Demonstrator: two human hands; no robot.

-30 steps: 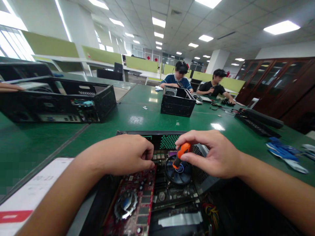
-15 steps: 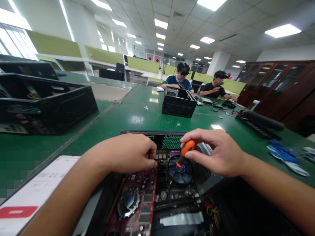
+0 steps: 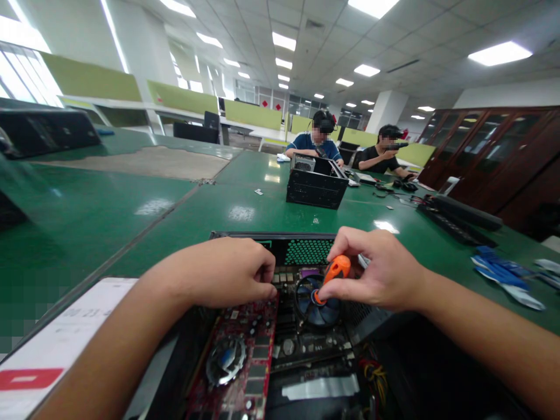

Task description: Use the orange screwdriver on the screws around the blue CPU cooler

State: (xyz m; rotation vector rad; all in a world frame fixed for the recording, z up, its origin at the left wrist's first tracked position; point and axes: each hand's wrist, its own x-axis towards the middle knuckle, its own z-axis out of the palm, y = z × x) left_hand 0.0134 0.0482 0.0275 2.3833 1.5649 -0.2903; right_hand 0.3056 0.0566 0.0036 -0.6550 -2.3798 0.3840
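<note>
An open computer case [image 3: 271, 235] with a mainboard inside lies before me. My right hand [image 3: 376, 268] holds an orange and black screwdriver [image 3: 340, 266], its handle slanting over the round black cooling fan [image 3: 326, 315]. The lower end of the screwdriver is at the fan's hub, and its tip is out of sight. At the upper end of the red graphics card [image 3: 259, 353], my left hand [image 3: 245, 271] has its fingers curled and pinched together. What lies between those fingertips is hidden. The card carries its own small round fan [image 3: 226, 359].
A phone-like white screen [image 3: 65, 338] lies left of the case. Another black case [image 3: 317, 184] stands across the green table [image 3: 236, 186], near two co-workers. Blue and white gloves [image 3: 503, 274] lie on the right. Coloured cables [image 3: 371, 373] sit inside my case.
The large black case on the left has slid almost wholly out of view. My right hand and the screwdriver have tilted slightly to the right. A co-worker now holds up a dark object.
</note>
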